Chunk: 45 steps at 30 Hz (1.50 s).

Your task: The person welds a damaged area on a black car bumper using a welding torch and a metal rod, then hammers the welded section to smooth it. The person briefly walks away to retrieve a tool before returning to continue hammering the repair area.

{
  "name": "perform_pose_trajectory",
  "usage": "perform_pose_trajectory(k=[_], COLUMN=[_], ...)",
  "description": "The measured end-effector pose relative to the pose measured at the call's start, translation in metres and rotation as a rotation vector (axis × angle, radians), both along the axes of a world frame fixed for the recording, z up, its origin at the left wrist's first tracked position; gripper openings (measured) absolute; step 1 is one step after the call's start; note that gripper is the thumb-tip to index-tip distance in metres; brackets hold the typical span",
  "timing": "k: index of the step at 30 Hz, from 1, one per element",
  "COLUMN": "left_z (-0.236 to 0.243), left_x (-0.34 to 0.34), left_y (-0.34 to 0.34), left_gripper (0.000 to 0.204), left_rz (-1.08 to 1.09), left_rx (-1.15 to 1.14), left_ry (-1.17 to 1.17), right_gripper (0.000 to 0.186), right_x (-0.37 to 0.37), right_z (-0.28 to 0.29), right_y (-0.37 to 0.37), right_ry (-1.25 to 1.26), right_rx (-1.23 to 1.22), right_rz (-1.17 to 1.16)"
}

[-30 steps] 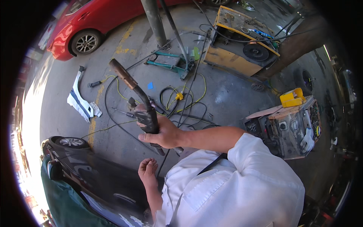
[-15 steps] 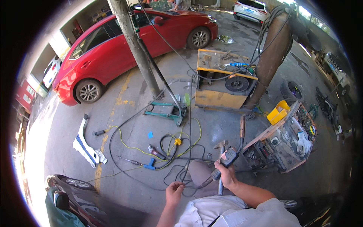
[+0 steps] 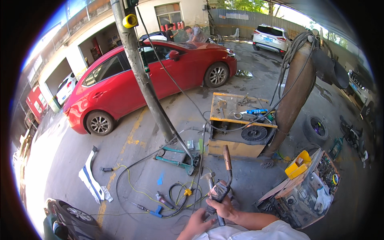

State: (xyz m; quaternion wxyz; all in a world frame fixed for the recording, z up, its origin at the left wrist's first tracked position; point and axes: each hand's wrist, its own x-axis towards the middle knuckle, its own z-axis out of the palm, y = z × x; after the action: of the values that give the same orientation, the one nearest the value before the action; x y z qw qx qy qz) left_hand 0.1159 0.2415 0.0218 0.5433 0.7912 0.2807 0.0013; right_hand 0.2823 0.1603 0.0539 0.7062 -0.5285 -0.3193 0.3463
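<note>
My right hand [image 3: 224, 210], low in the centre, grips a welding torch [image 3: 227, 162] with a copper-coloured nozzle and a dark wrapped handle, along with a steel hammer [image 3: 210, 182] whose handle runs down beneath my fingers. My left hand [image 3: 199, 220] is just left of them at the lower end of the hammer and torch cable; its fingers are bent and partly blurred, so I cannot tell what they touch. Below them are my shirt and forearms. Cables [image 3: 188, 192], a blue-handled tool [image 3: 157, 212] and another power tool [image 3: 164, 200] lie on the floor to the left.
A welding cart [image 3: 232, 148], gas cylinder [image 3: 292, 96], post [image 3: 140, 80] and jack [image 3: 176, 160] stand ahead. Cluttered workbench [image 3: 304, 200] at right, white body panel [image 3: 90, 176] and dark car [image 3: 72, 216] at left. A red car [image 3: 152, 84] and two other people [image 3: 194, 34] are farther back.
My view has tilted up, bringing the yard and other people into sight. My right hand with the torch and hammer has moved right and lower; my left hand has shifted right toward it.
</note>
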Motion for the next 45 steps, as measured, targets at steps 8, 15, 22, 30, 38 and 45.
perform_pose_trajectory(k=[8,15,22,30,38,45], left_z=[0.006,0.045,0.073,0.069,0.039,0.031], left_x=[0.234,0.307,0.371,0.452,0.463,0.476], left_y=[0.082,0.142,0.236,0.296,0.287,0.260], left_gripper=[0.021,0.022,0.051,0.025,0.033,0.033], left_rz=[-0.235,-0.141,-0.362,-0.039,0.101,-0.210], left_rx=[-0.323,-0.479,-0.920,-0.549,0.251,0.590], left_ry=[-0.082,-0.279,-0.726,-0.818,-0.448,0.060], right_gripper=[0.023,0.038,0.025,0.016,0.020,0.026], right_x=[0.218,0.346,0.393,0.341,0.357,0.391], right_z=[-0.024,-0.006,-0.016,0.005,-0.009,-0.031], right_y=[0.048,0.016,-0.059,-0.157,-0.328,-0.466], right_ry=[-0.114,-0.116,-0.173,0.094,-0.231,-0.026], right_rx=[-0.028,-0.233,-0.552,-0.642,-1.254,-1.926], right_rz=[0.137,-0.168,-0.870,-1.348,-1.746,-1.397])
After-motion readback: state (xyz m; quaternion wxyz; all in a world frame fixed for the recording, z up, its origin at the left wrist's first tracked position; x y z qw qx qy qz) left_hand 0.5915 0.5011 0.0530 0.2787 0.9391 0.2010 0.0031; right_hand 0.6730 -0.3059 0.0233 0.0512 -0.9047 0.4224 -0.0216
